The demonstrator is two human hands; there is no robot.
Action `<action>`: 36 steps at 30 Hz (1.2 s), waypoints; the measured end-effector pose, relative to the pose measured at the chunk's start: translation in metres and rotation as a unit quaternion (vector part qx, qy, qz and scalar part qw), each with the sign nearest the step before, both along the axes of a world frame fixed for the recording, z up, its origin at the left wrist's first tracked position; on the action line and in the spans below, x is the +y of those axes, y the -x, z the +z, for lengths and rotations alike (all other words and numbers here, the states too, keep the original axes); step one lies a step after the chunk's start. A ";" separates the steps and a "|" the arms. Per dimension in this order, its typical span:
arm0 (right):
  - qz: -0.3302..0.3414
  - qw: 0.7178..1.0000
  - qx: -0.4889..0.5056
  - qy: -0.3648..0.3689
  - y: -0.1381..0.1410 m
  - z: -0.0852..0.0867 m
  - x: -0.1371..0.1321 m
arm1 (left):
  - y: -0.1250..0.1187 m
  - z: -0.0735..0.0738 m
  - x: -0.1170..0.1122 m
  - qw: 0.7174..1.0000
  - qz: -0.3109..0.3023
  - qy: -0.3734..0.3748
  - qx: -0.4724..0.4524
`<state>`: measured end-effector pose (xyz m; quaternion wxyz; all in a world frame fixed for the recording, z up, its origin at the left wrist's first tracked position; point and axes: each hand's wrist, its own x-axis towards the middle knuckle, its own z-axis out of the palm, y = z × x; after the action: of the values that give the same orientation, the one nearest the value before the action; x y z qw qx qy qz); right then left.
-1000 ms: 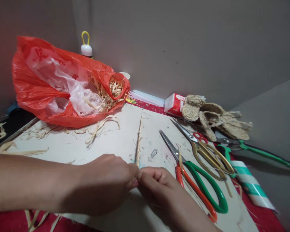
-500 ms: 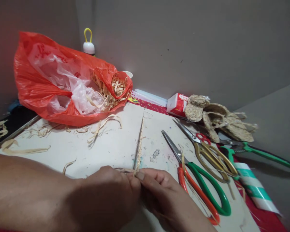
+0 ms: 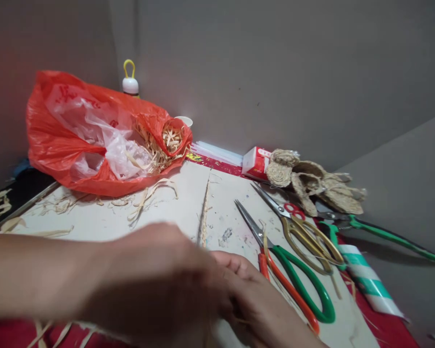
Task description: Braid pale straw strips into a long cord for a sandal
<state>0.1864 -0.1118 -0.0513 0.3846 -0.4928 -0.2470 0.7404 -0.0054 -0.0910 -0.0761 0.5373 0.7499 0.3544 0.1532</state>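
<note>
A thin straw braid (image 3: pixel 204 212) lies straight along the pale board (image 3: pixel 159 212), running away from me. Its near end disappears behind my hands. My left hand (image 3: pixel 159 275) reaches across from the left and is smeared by motion, so its fingers cannot be read. It covers most of my right hand (image 3: pixel 253 295), whose curled fingers sit at the braid's near end, just left of the green-and-orange scissors (image 3: pixel 293 280).
An orange plastic bag (image 3: pixel 58 140) spilling straw strips lies at the back left, with a white bottle (image 3: pixel 129 79) behind it. Gold-handled scissors (image 3: pixel 304 232), a green-handled tool (image 3: pixel 384 234), woven straw pieces (image 3: pixel 311 183), a red-white box (image 3: pixel 255 162) and a green-white roll (image 3: pixel 366 280) crowd the right.
My left hand has swept to the right over my right hand and is now blurred. The braid stays in line on the board. The view has shifted slightly.
</note>
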 end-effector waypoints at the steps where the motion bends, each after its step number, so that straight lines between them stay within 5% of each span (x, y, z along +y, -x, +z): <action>1: 0.003 1.000 0.011 -0.003 0.000 0.000 0.000 | -0.010 0.022 0.036 1.000 -0.008 0.003 0.004; 4: 0.021 0.999 0.029 -0.002 0.000 -0.001 0.002 | -0.037 0.058 0.105 0.988 -0.003 0.151 0.026; 6: 0.033 0.999 0.021 -0.004 0.000 -0.003 0.003 | -0.046 0.054 0.114 0.959 -0.038 0.279 0.006; 8: 0.037 0.999 -0.003 -0.009 0.001 -0.003 0.005 | -0.050 0.040 0.105 0.947 -0.037 0.320 -0.017; 12: 0.031 0.999 -0.043 -0.010 0.001 -0.004 0.007 | -0.053 0.025 0.088 0.937 0.009 0.343 -0.058; 36: 0.038 0.998 -0.045 -0.002 0.006 -0.002 0.007 | -0.077 0.029 0.099 0.913 0.138 0.359 -0.137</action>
<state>0.1808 -0.1046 -0.0534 0.3456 -0.5147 -0.2842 0.7313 0.0716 0.0081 -0.0470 0.7871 0.4214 0.4084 0.1897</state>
